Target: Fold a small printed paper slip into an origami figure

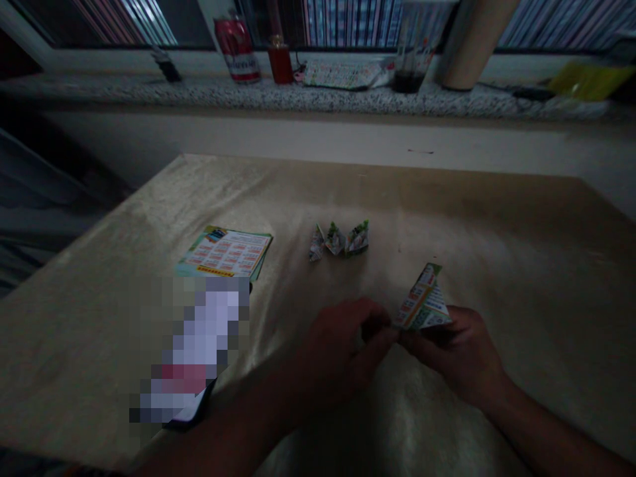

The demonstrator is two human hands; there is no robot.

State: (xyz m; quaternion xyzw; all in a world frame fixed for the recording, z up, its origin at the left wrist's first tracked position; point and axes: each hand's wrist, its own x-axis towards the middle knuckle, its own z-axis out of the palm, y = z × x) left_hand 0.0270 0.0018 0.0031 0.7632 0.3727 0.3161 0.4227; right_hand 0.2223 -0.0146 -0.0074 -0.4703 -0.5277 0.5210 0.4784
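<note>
A folded piece of printed paper (424,301), white and green with a pointed top, is held above the table. My right hand (462,351) grips its lower right side between thumb and fingers. At its lower left corner, my left hand (352,341) pinches the paper with thumb and forefinger closed. Beyond my hands, three small folded paper pieces (335,240) with pointed tips stand in a row. To the left lies a stack of printed calendar sheets (226,252), green-edged and flat.
A phone (199,351), its screen pixelated, lies on the table (124,278) near my left forearm. The granite windowsill (199,93) behind carries a red can (237,50), a red bottle (281,63), a cup with dark liquid (412,59) and a cardboard tube (474,46).
</note>
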